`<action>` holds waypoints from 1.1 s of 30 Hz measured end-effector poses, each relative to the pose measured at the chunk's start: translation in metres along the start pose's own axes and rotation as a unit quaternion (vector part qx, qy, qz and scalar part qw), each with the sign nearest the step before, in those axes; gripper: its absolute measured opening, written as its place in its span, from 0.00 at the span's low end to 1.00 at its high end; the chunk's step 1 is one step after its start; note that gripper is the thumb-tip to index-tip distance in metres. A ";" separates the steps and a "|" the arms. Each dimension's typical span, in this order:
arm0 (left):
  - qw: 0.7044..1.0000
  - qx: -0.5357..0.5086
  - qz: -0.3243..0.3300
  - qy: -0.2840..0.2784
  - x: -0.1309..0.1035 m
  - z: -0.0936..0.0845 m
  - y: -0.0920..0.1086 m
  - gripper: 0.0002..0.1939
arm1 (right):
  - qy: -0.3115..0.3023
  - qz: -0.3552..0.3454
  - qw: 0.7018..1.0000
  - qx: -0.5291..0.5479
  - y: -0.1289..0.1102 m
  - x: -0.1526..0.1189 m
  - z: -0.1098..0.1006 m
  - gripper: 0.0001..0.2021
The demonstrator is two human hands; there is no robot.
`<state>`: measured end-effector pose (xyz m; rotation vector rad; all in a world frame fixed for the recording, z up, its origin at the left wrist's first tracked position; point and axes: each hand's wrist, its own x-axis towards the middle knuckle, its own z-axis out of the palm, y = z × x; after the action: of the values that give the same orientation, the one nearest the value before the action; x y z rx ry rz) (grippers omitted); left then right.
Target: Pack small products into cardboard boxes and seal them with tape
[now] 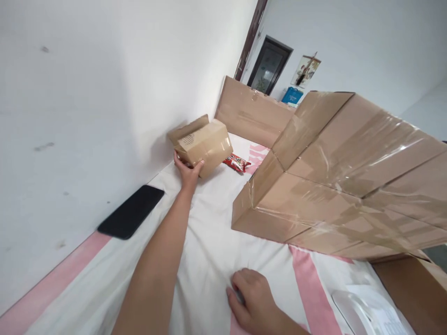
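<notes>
My left hand grips the near end of a small brown cardboard box, thumb on one side and fingers on the other. The box is tilted beside the white wall, with a flap standing open at its left. Just right of the box, a red snack packet lies on the white and pink cloth. My right hand rests low on the cloth with its fingers curled round a small dark thing, mostly hidden.
Large taped cardboard boxes stand at the right, and a long cardboard panel crosses the back. By the wall at left lies a black flat object. A white object sits at lower right beside an open carton.
</notes>
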<state>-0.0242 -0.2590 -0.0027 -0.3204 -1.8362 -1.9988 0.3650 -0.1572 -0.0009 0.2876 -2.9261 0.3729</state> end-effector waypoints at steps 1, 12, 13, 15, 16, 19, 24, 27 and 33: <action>1.000 -0.016 -0.006 0.025 0.002 -0.002 0.001 0.38 | -0.004 0.004 1.000 -0.001 0.000 -0.001 0.000 0.06; 0.938 0.329 0.036 0.103 -0.012 0.003 0.011 0.57 | 0.020 0.145 0.989 -0.003 0.002 0.244 -0.015 0.14; 0.936 0.337 0.032 0.098 -0.012 0.004 0.010 0.56 | 0.049 0.195 0.980 -0.001 0.005 0.277 -0.012 0.15; 0.933 0.345 0.018 0.097 -0.011 0.005 0.009 0.54 | 0.123 0.320 0.939 0.040 0.013 0.331 -0.003 0.15; 0.933 0.345 0.014 0.102 -0.010 0.006 0.008 0.53 | 0.154 0.355 0.920 0.058 0.018 0.352 0.001 0.16; 0.931 0.344 0.012 0.117 -0.006 0.006 0.008 0.54 | 0.207 0.430 0.876 0.059 0.041 0.395 0.006 0.17; 0.934 0.333 -0.023 0.130 0.000 -0.002 0.016 0.58 | 0.197 0.583 0.786 0.059 0.105 0.422 -0.014 0.39; 0.937 0.322 -0.022 0.138 0.002 -0.003 0.018 0.59 | 0.230 0.622 0.748 0.043 0.139 0.416 -0.013 0.43; 0.958 0.267 -0.024 0.103 0.009 0.012 0.010 0.63 | 0.279 0.556 0.780 0.065 0.143 0.408 0.024 0.19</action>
<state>-0.0293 -0.2491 0.0117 0.0917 -2.1588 -1.4169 -0.0633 -0.0959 0.0247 -1.3511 -2.1255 0.6415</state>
